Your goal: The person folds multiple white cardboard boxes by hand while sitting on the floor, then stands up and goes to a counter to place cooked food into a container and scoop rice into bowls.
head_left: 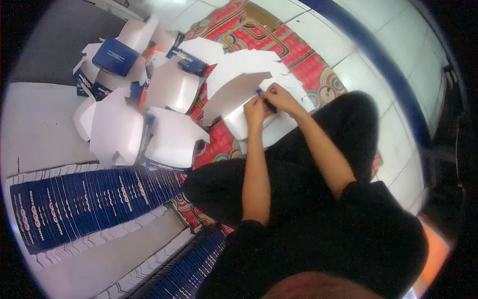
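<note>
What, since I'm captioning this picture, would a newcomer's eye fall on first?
Probably the long row of overlapping dark blue cartons at the lower left. Above it, a jumble of white-and-blue boxes fills the upper left, with a bright red patterned mat showing to its right. Near the centre, the left hand and right hand meet at a part-folded white box.

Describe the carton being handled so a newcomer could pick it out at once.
Start at the red patterned mat beyond the person's dark-clad legs. Just past them, against white cardboard, is a white carton with a broad raised panel. Unlike the blue-and-white cartons to its left, it alone has the left hand and right hand on it.
</note>
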Demonstrator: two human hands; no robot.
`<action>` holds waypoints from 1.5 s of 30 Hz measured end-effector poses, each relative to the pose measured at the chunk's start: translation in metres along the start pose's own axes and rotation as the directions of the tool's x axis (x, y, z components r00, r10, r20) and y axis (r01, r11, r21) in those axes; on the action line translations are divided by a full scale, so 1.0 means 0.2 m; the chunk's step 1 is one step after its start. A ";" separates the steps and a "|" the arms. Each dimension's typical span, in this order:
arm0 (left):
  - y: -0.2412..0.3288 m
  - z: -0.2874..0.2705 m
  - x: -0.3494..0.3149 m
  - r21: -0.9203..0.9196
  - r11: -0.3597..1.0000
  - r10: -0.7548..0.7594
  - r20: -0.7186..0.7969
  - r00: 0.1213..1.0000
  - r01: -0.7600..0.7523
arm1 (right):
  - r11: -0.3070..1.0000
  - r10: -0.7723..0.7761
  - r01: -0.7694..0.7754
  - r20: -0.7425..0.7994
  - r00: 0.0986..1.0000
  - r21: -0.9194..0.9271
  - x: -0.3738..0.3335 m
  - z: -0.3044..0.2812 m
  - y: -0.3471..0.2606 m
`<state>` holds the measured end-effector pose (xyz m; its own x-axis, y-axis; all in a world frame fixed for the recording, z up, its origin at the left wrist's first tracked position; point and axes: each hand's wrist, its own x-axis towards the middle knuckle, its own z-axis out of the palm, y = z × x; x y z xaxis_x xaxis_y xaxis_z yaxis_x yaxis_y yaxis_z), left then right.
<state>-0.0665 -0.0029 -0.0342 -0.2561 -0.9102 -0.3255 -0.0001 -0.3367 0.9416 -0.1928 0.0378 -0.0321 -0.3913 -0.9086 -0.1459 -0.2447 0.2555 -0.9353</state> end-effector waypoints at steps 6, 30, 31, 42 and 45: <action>0.02 -0.02 0.00 -0.054 0.997 -0.053 0.052 0.997 0.056 | 0.964 0.163 -0.189 0.145 0.976 0.187 -0.01 0.01 -0.07; 0.09 -0.16 -0.16 0.692 0.720 0.437 -0.386 0.813 -0.058 | 0.953 -0.280 0.291 0.126 0.952 -0.080 0.21 -0.08 -0.44; 0.08 -0.25 -0.16 0.717 0.671 0.343 -0.525 0.779 0.188 | 0.936 -0.245 0.263 0.102 0.964 -0.235 0.17 -0.01 -0.30; 0.03 -0.22 -0.19 0.835 0.450 0.187 -0.436 0.880 0.318 | 0.610 0.098 -0.278 -0.278 0.956 -0.742 -0.06 0.02 0.07; 0.06 -0.11 -0.25 0.853 0.479 0.226 -0.347 0.910 0.206 | 0.647 0.122 -0.315 -0.314 0.942 -0.695 -0.10 -0.11 0.10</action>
<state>-0.0327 0.0331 -0.0080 0.1026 -0.9883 -0.1132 -0.8776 -0.1435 0.4574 -0.2085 0.0686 -0.0406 -0.6768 -0.7208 -0.1498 -0.6511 0.6810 -0.3351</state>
